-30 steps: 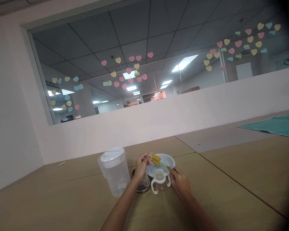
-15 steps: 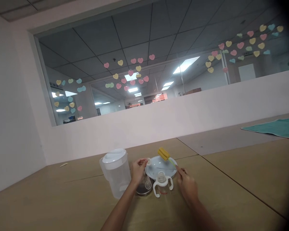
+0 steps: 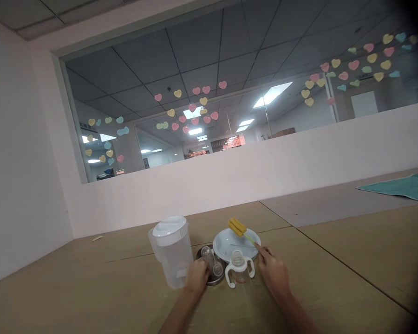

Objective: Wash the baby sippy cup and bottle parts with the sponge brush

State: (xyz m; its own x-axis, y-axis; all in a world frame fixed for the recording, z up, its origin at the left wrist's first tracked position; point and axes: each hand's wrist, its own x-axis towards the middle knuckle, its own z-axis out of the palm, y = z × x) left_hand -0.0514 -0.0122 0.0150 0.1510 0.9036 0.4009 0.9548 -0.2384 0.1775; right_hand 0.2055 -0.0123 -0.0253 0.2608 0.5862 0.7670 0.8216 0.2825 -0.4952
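My right hand (image 3: 274, 272) is closed around the light green handle of a bottle brush (image 3: 237, 227), whose yellow sponge head is raised over a white bowl (image 3: 218, 247). At the left side of a round metal tray (image 3: 216, 282) is my left hand (image 3: 197, 275), its fingers drawn together; what they hold, if anything, is hidden. Clear plastic parts lie in the tray, among them a clear cap (image 3: 206, 253) by the fingertips and a round translucent piece (image 3: 218, 268). Between my hands a clear baby bottle (image 3: 238, 260) with two white handles stands upright and uncapped, in front of the bowl.
A translucent pitcher (image 3: 174, 260) with a white lid stands left of the tray. At the far right lies a teal cloth (image 3: 404, 187). A small pale sliver (image 3: 97, 238) rests at the far left. A wall with a window rises behind the table.
My left hand has come down from the bowl's left edge, where it held a small translucent piece, to the tray. My right hand keeps the brush over the bowl. The view has shifted slightly.
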